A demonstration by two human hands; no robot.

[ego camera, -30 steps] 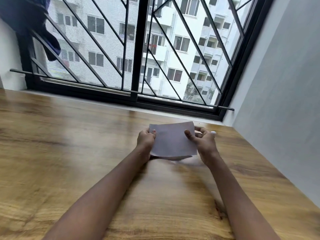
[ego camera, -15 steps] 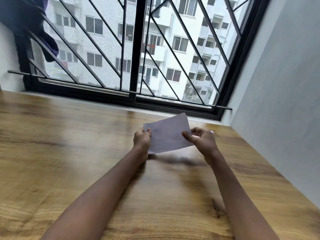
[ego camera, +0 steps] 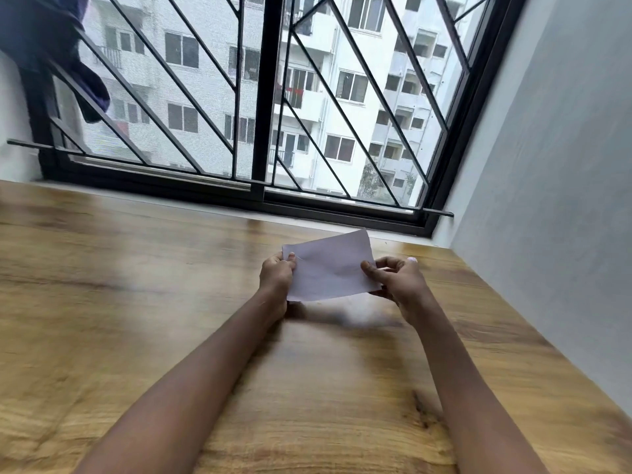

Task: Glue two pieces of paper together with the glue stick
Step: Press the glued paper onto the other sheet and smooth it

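Note:
A white sheet of paper [ego camera: 330,268] is held up off the wooden table [ego camera: 136,302], tilted with its right corner raised. My left hand [ego camera: 276,273] pinches its left edge between thumb and fingers. My right hand [ego camera: 393,278] pinches its right edge. Whether it is one sheet or two pressed together I cannot tell. A small white tip [ego camera: 412,260], possibly the glue stick, peeks out just behind my right hand; the rest is hidden.
A black-framed window with diagonal bars [ego camera: 263,131] runs along the table's far edge. A grey wall [ego camera: 547,200] borders the table on the right. Dark blue cloth [ego camera: 51,46] hangs at the top left.
Both hands lifted the paper off the table and tilted it, right corner up. Since half a second ago it has barely moved.

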